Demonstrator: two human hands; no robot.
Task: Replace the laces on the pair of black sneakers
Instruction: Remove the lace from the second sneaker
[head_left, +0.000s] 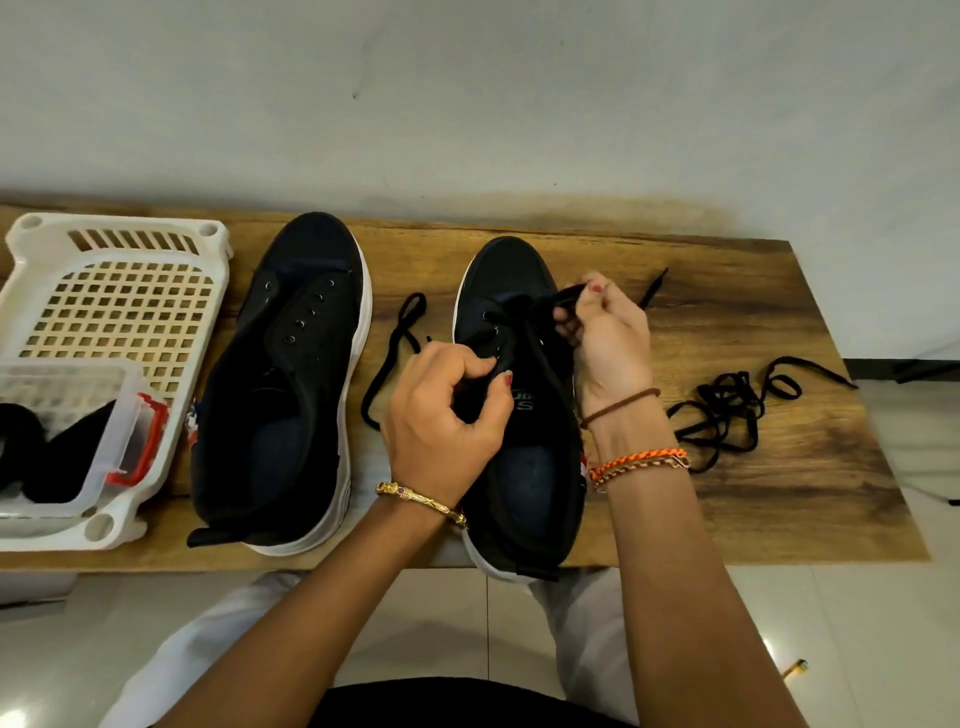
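Both forearms reach in over a wooden table (727, 493). Far left sits a white basket (119, 291), then an unlaced sneaker (291, 384). Left hand (441, 415) pinches the tongue of the second sneaker (519, 415); right hand (608, 332) pinches its lace (530, 317). A loose lace (727, 405) lies right.

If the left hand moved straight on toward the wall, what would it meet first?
Probably the black lace threaded across the right black sneaker, directly ahead of the left hand; depth is hard to judge.
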